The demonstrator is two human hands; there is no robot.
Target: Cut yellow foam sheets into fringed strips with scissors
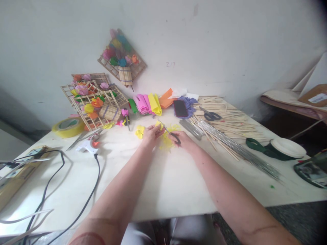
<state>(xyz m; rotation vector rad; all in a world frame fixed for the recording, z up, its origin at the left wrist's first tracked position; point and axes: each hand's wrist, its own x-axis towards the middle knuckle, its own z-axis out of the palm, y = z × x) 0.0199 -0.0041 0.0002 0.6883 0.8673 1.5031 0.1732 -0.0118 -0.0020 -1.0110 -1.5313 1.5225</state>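
Note:
Near the middle of the white table, my left hand pinches a small piece of yellow paper. My right hand is closed round the dark handles of a pair of scissors, whose blades point up and left to the yellow piece. Thin yellow paper scraps lie between and under my hands. Cut yellow petals rest just left of my left hand. Behind the hands are rolled crepe papers in pink, yellow and orange.
Left: glue gun with a black cord, tape roll, power strip, stick frames with paper flowers. Right: phone, second scissors, wooden sticks, metal wires, lidded cup.

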